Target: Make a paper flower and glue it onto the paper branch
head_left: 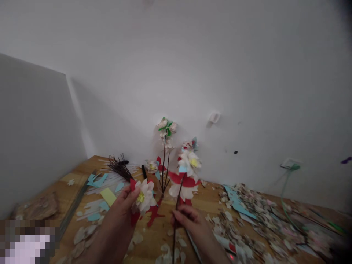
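My left hand (125,205) is closed on a handmade flower (143,196) with white petals, a yellow centre and red leaves behind it. In my right hand (189,220), thumb and fingers pinch a thin brown stem (176,223) that stands nearly upright. At the top of that stem sit white blossoms (191,163) with a yellow centre, a pale blue piece and red leaves. Between and beyond my hands rises another made flower branch (164,161), leaning near the wall, with white blooms and green leaves. A smaller flower with red and blue leaves (154,167) is low on its left.
A bundle of thin brown sticks (121,168) lies at the back left of the wooden table (203,205). Blue paper pieces (99,179) and a yellow strip (108,197) lie nearby. Piles of dry petals (258,212) cover the right side. A green cord (283,198) hangs from a wall socket (291,164).
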The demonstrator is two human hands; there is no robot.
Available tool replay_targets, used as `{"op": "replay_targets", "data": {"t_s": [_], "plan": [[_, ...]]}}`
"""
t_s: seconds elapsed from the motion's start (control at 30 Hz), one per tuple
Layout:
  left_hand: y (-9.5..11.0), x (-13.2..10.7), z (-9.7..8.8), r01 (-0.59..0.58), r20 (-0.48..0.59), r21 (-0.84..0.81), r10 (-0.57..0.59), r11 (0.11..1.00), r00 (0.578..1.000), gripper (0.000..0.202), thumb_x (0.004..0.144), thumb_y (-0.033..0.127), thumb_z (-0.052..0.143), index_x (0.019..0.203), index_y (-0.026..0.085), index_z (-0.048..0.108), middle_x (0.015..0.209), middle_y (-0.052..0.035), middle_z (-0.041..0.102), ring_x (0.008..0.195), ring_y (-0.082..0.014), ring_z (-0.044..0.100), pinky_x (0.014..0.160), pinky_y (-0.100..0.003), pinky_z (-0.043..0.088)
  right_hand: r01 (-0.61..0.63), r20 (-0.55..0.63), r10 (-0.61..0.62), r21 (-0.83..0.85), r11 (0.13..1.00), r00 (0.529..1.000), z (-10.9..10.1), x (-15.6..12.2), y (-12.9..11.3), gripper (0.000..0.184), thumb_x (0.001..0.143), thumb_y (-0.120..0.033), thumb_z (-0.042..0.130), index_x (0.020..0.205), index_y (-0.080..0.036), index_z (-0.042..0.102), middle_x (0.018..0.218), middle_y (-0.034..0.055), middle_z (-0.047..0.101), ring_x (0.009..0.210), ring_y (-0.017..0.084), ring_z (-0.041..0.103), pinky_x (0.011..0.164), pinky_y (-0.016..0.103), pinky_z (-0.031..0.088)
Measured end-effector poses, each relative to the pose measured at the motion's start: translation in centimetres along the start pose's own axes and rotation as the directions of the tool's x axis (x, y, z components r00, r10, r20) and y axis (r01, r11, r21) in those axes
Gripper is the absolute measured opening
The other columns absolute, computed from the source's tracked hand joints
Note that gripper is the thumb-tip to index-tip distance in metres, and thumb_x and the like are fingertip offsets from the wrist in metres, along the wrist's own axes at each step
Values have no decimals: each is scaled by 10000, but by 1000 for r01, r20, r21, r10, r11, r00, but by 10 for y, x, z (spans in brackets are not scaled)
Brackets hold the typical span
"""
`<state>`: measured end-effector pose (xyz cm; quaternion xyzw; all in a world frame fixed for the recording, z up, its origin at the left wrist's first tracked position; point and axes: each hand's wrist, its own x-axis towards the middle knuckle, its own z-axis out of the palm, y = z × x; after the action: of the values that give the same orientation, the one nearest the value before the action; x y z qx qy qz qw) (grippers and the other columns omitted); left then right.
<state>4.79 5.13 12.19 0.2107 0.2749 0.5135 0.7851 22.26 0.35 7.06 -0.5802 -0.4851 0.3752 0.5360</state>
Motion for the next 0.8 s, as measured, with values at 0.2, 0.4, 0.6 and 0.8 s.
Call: {"op": "replay_targets", "data": {"t_s": [0.2, 0.4, 0.6, 0.8], "plan": [[-22, 3, -7, -23, 80, 93, 15, 995, 997, 246, 722, 105, 650, 909, 194, 517, 678, -1, 709, 596, -160, 690, 555, -242, 537, 24, -84, -28, -52, 998, 996, -4, -35, 36, 395, 655, -601, 653, 749, -229, 746, 637, 48, 711, 585, 186, 628, 540, 254, 485], [-40, 10, -16, -162, 212, 168, 125, 972, 969, 461, 583, 181, 797, 919, 225, 483, 690, 22, 706, 626, -172, 685, 549, -253, 533, 96, -192, -123, -144, 985, 974, -1, -41, 56, 411, 659, -644, 613, 751, -271, 758, 671, 54, 736, 570, 203, 633, 527, 264, 479], [-43, 13, -17, -251, 323, 222, 172, 942, 931, 466, 589, 131, 782, 947, 234, 502, 722, 11, 703, 633, -160, 664, 583, -262, 530, 169, -157, -206, -220, 961, 966, 3, -38, 62, 463, 682, -687, 547, 729, -277, 757, 680, 65, 719, 582, 198, 626, 536, 255, 472], [-48, 13, -14, -293, 250, 312, 219, 904, 943, 454, 576, 170, 788, 938, 222, 520, 689, 18, 672, 631, -160, 649, 593, -256, 509, 212, -52, -231, -249, 945, 972, -3, -36, 64, 353, 751, -566, 567, 781, -268, 754, 703, 65, 727, 601, 193, 645, 543, 242, 486]]}}
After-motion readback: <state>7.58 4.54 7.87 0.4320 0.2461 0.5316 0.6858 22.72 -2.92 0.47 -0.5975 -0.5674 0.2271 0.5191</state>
